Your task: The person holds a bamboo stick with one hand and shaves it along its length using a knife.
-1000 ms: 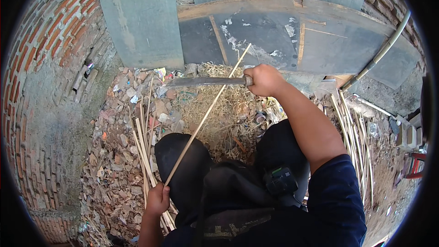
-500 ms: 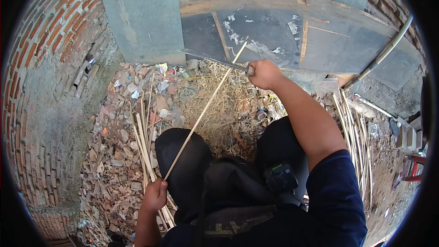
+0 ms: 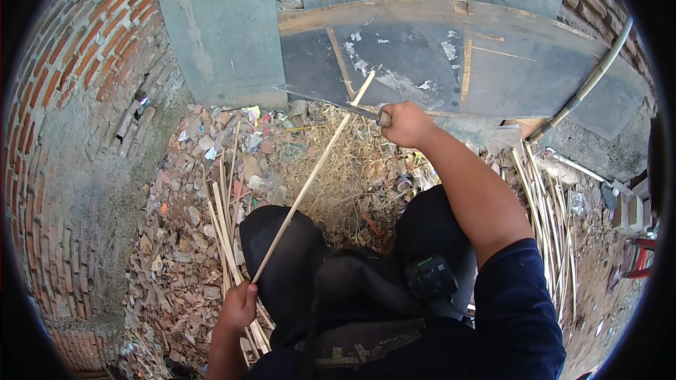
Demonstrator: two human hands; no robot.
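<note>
My left hand (image 3: 240,304) is closed around the lower end of a long, pale bamboo strip (image 3: 310,179). The strip slants up and away to the right, crossing over my left knee. In my right hand (image 3: 408,125) is the handle of a machete (image 3: 331,102), whose long dark blade points left. The blade crosses the strip a little below its far tip and appears to touch it. Thin, curly shavings (image 3: 338,169) lie heaped on the ground beneath the strip, between my knees.
More pale strips (image 3: 224,236) lie to my left, and a bundle of strips (image 3: 546,218) lies to my right. A brick wall (image 3: 77,134) rises on the left. Grey boards (image 3: 535,77) stand ahead, with a pole (image 3: 588,84) leaning at right. Rubble (image 3: 176,239) covers the ground.
The machete and my right hand have come slightly nearer along the strip. The strip has turned a little, showing a broader face near its tip. My left hand keeps its grip.
</note>
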